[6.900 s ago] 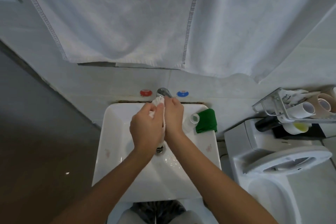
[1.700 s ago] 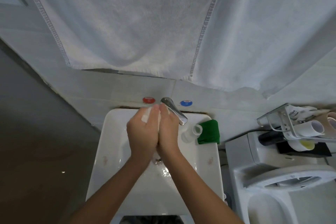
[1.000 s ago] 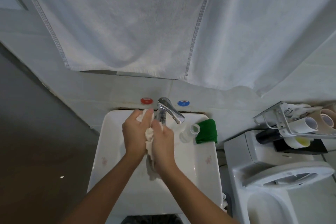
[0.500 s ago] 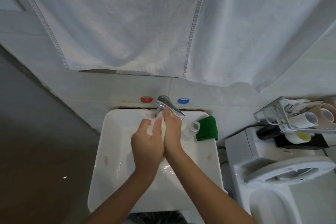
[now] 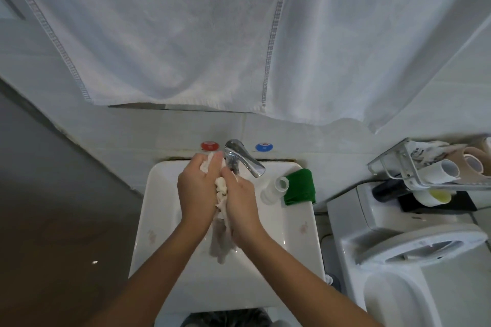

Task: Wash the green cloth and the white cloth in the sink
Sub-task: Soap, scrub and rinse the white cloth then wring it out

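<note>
Washing of the white cloth [image 5: 221, 195] is under way: it is gripped between the curled fingers of the left hand [image 5: 195, 191] and right hand [image 5: 241, 200] over the sink [image 5: 156, 210]. The green cloth [image 5: 299, 187] is left folded on the rim, judged unwashed.

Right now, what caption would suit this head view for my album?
Both hands, left and right, wring the white cloth over the sink; the green cloth waits.
</note>
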